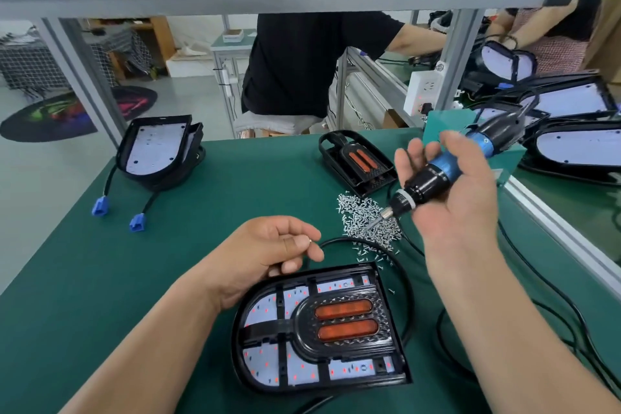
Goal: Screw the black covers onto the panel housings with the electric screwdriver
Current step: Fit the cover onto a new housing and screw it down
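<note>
Left panels (158, 151): well beyond the near panel and to its left, stacked, white face up, with no cover on top. Their blue plugs (100, 206) lie on the table (201, 245).
Left hand (268, 252): at the panel's far-left corner, its lowest fingers touching the rim. The fingers are curled, thumb against forefinger, with a small glint there; we cannot tell whether it pinches a screw.
Panel (265, 360): nearest us, flat on the table, with its rounded end left and straight end right, so its long axis runs left to right.
Cover (342, 323): seated on the panel, its orange bars lying along the same axis.
Screws (366, 222): a loose heap just beyond the panel's far-right corner, with strays reaching near the rim.
Spare cover (356, 161): beyond the heap, well apart from the panel.
Driver (426, 178): raised beyond the panel's right end, slanting from upper right down to lower left, its bit over the heap.
Right hand (460, 198): above and beyond the panel's right end, palm towards us. The driver lies across it, thumb over and fingers only loosely round it.
Coming move: we judge the bit must come towards us and stand upright over the cover, and the slack hold wants tightening first.
In the way: a black cable (408, 292) loops round the panel's right end and could snag.
Right stack (578, 144): more panels far beyond, to the right.
</note>
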